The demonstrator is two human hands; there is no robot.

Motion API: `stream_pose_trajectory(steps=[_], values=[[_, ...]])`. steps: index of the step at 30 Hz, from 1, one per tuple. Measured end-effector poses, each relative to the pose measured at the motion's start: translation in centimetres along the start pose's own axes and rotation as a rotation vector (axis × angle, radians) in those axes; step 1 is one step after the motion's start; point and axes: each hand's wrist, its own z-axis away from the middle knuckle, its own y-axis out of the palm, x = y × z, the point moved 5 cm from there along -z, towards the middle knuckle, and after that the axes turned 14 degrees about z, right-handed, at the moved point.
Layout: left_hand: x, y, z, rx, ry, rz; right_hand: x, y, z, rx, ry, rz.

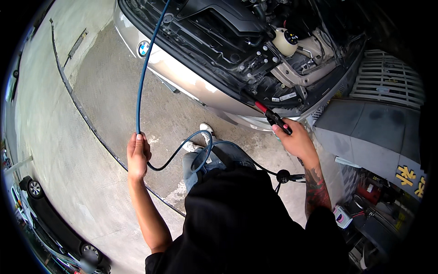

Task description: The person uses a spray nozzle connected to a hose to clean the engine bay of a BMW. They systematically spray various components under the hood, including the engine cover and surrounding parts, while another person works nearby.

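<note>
My left hand (138, 154) is closed around a blue hose (142, 86). From this hand the hose runs up across the front of a car, and below it falls in loose loops before my legs. My right hand (294, 139) is wrapped around a black spray gun (276, 121) with a red section toward its front. The gun points over the front edge of the open engine bay (255, 59). Its exact kind and whether the hose joins it are hard to see. A black round piece (283, 176) hangs by my right forearm, near the hose's end.
The beige car's bumper (182, 84) curves before me, with a cream coolant reservoir (285, 42) inside the bay. To the right stand a grey cabinet (356, 123) and cluttered equipment. A dark cable (86, 118) crosses the concrete floor. A black car (59, 223) is parked at lower left.
</note>
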Motion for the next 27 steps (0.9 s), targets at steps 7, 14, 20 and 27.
stream_pose_trajectory(steps=[7, 14, 20, 27], values=[[-4.4, -7.5, -3.7, -0.031, -0.012, 0.029, 8.7, 1.2, -2.1, -0.022, 0.025, -0.024], [-8.6, -14.6, -7.9, -0.01, -0.028, 0.035, 17.1, 2.4, -4.7, -0.127, 0.064, -0.045], [-12.7, -19.4, -10.7, -0.022, -0.04, -0.017, 22.8, 2.7, -7.3, -0.129, 0.117, -0.046], [-16.2, -25.4, -14.9, -0.108, -0.038, 0.024, 28.8, 3.1, -11.0, -0.106, 0.097, -0.052]])
